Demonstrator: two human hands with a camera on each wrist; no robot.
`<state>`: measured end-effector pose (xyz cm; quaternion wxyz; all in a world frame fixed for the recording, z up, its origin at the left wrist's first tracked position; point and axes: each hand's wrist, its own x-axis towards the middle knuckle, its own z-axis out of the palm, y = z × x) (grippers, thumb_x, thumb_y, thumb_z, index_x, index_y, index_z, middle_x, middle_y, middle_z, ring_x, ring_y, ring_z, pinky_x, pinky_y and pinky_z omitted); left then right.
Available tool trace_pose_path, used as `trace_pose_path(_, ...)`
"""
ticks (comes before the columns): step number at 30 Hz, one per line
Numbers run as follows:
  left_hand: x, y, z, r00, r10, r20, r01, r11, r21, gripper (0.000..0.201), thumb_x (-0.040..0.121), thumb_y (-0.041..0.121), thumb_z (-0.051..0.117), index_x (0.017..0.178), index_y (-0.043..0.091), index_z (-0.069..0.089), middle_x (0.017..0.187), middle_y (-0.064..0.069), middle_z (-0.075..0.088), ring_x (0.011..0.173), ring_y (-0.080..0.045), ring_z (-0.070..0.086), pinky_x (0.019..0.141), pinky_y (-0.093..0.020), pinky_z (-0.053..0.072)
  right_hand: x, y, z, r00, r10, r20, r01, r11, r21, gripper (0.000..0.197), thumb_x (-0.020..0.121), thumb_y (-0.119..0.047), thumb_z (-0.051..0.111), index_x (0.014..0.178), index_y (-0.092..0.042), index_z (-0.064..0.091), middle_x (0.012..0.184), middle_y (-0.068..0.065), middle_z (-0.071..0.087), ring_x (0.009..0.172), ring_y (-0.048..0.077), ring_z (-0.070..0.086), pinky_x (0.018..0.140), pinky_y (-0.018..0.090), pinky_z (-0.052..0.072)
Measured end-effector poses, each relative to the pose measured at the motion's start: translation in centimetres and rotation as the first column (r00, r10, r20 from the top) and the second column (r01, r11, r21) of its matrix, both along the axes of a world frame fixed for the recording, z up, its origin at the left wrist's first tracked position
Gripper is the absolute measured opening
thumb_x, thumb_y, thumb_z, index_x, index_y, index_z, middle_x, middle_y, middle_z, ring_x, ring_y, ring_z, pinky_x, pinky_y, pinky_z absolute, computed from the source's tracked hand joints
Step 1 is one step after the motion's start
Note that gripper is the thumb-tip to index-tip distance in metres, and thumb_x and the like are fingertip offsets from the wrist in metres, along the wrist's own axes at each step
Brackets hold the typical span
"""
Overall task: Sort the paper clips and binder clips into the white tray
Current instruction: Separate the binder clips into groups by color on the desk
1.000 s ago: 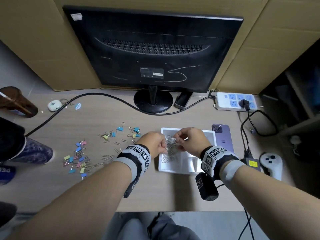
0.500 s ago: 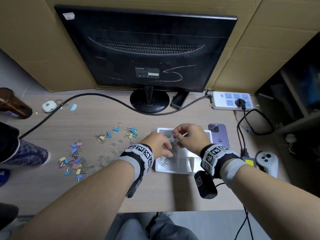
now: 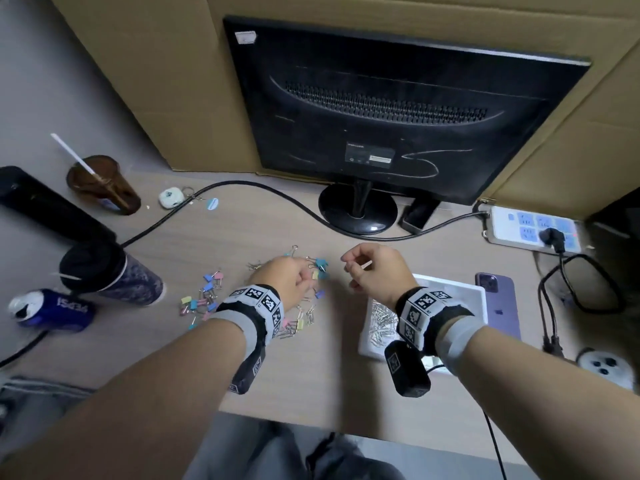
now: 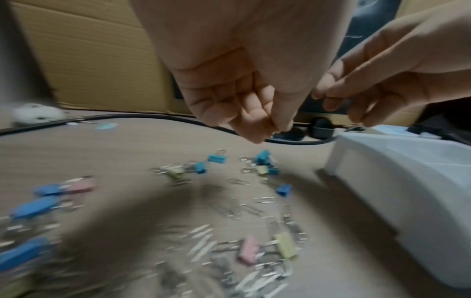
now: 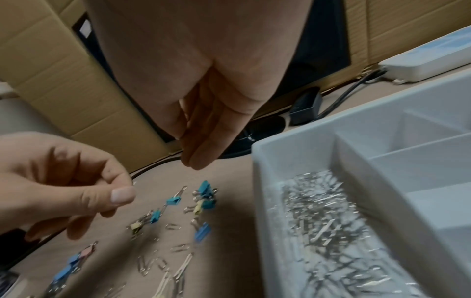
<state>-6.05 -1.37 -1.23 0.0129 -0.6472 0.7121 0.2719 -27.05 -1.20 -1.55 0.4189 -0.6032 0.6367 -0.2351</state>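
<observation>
Pastel binder clips (image 3: pixel 321 263) and silver paper clips (image 3: pixel 304 317) lie scattered on the desk left of the white tray (image 3: pixel 453 284). The tray's left compartment holds a heap of paper clips (image 5: pixel 331 231); its other compartments look bare. My left hand (image 3: pixel 306 277) hovers over the loose clips, fingers curled against the thumb (image 4: pixel 270 129), with nothing seen in them. My right hand (image 3: pixel 349 268) hangs just left of the tray, its fingers (image 5: pixel 198 157) fairly straight and pointing down, holding nothing that I can see. Blue binder clips (image 5: pixel 202 233) lie below both hands.
A black monitor (image 3: pixel 381 116) on its stand (image 3: pixel 356 209) fills the back, with a black cable (image 3: pixel 242 188) across the desk. Right of the tray lie a purple phone (image 3: pixel 498 306), a power strip (image 3: pixel 530 230) and a white controller (image 3: pixel 602 365). A can (image 3: pixel 52 310), a tumbler (image 3: pixel 114 271) and a brown cup (image 3: pixel 100 181) stand left.
Both hands have left the tray and moved left: the left one is now over the loose clips, the right one beside the tray's left edge. The head view has swung left.
</observation>
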Motion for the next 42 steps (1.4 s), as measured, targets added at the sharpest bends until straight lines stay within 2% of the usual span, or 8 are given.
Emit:
trace_pose_path(7, 7.3, -2.2, -2.1, 0.971, 0.133, 0.197, -0.124, 0.991, -0.059, 0.014, 0.091, 0.031, 0.061, 0.103, 0.025, 0.066, 0.108, 0.001, 0.06, 0.091, -0.023, 0.064, 0.08, -0.036, 0.055, 6.2, -1.6, -2.5, 0.963, 0.174, -0.204, -0.172, 0.985, 0.029, 0.009, 0.086, -0.017, 0.065, 0.09, -0.022, 0.071, 0.086, -0.011, 0.072, 0.076, 0.006, 0.062, 0.07, 0.003, 0.041)
trace_pose_path(11, 7.8, -3.9, -4.4, 0.968, 0.149, 0.204, -0.149, 0.989, -0.013, 0.025, 0.086, 0.039, 0.065, 0.107, 0.026, 0.062, 0.113, 0.0, 0.058, 0.095, -0.024, 0.063, 0.083, -0.042, 0.056, 7.9, -2.7, -4.5, 0.941, 0.204, -0.269, -0.183, 0.978, 0.101, 0.014, 0.085, -0.022, 0.06, 0.094, -0.022, 0.071, 0.092, -0.006, 0.073, 0.088, 0.015, 0.068, 0.085, 0.029, 0.055)
trace_pose_path(13, 7.7, -4.4, -5.3, 0.969, 0.15, 0.196, -0.155, 0.988, 0.012, 0.031, 0.082, 0.045, 0.068, 0.107, 0.027, 0.062, 0.114, 0.0, 0.057, 0.098, -0.025, 0.064, 0.085, -0.045, 0.055, 8.4, -3.0, -5.2, 0.926, 0.226, -0.302, -0.199, 0.973, 0.116, 0.015, 0.086, -0.026, 0.059, 0.097, -0.023, 0.069, 0.094, -0.004, 0.073, 0.089, 0.018, 0.068, 0.085, 0.033, 0.057)
trace_pose_path(21, 8.8, -5.9, -7.8, 0.99, 0.118, 0.075, -0.123, 0.99, 0.07, 0.024, 0.079, 0.044, 0.071, 0.097, 0.03, 0.067, 0.105, 0.004, 0.064, 0.094, -0.021, 0.066, 0.084, -0.037, 0.056, 12.5, -5.2, -7.0, 0.909, 0.275, -0.312, -0.262, 0.961, 0.084, 0.031, 0.08, -0.01, 0.064, 0.108, -0.023, 0.068, 0.102, 0.002, 0.068, 0.095, 0.023, 0.065, 0.086, 0.035, 0.053)
trace_pose_path(25, 9.6, -5.6, -7.5, 0.992, 0.116, -0.044, -0.111, 0.988, 0.108, 0.016, 0.078, 0.034, 0.072, 0.093, 0.031, 0.068, 0.098, 0.006, 0.067, 0.089, -0.017, 0.066, 0.082, -0.036, 0.056, 14.1, -5.5, -7.2, 0.897, 0.31, -0.314, -0.303, 0.95, 0.074, 0.038, 0.082, -0.016, 0.069, 0.119, -0.024, 0.066, 0.11, 0.006, 0.06, 0.098, 0.027, 0.063, 0.089, 0.037, 0.053)
trace_pose_path(32, 12.2, -4.5, -6.1, 0.952, 0.195, -0.234, -0.187, 0.981, 0.057, 0.016, 0.077, 0.029, 0.074, 0.092, 0.026, 0.071, 0.087, 0.011, 0.063, 0.07, -0.005, 0.06, 0.073, -0.022, 0.052, 14.6, -6.0, -7.6, 0.845, 0.354, -0.401, -0.324, 0.935, 0.142, 0.027, 0.085, -0.014, 0.068, 0.111, -0.021, 0.068, 0.106, 0.006, 0.06, 0.096, 0.028, 0.064, 0.089, 0.039, 0.054)
trace_pose_path(36, 13.3, -4.4, -6.1, 0.955, 0.213, -0.209, -0.217, 0.976, 0.0, 0.014, 0.079, 0.02, 0.071, 0.093, 0.022, 0.074, 0.096, 0.007, 0.062, 0.076, -0.006, 0.06, 0.076, -0.019, 0.05, 14.3, -6.0, -7.6, 0.846, 0.364, -0.39, -0.326, 0.931, 0.163, 0.021, 0.086, -0.018, 0.07, 0.107, -0.018, 0.067, 0.105, 0.005, 0.059, 0.094, 0.028, 0.063, 0.089, 0.039, 0.053)
trace_pose_path(42, 13.7, -5.3, -6.1, 0.943, 0.33, 0.039, -0.329, 0.944, -0.022, 0.02, 0.088, 0.018, 0.062, 0.108, 0.016, 0.066, 0.117, -0.007, 0.055, 0.092, -0.028, 0.063, 0.079, -0.035, 0.055, 13.1, -5.9, -7.6, 0.912, 0.223, -0.344, -0.227, 0.973, 0.029, 0.013, 0.088, -0.018, 0.069, 0.101, -0.018, 0.067, 0.1, 0.003, 0.059, 0.087, 0.027, 0.063, 0.081, 0.037, 0.052)
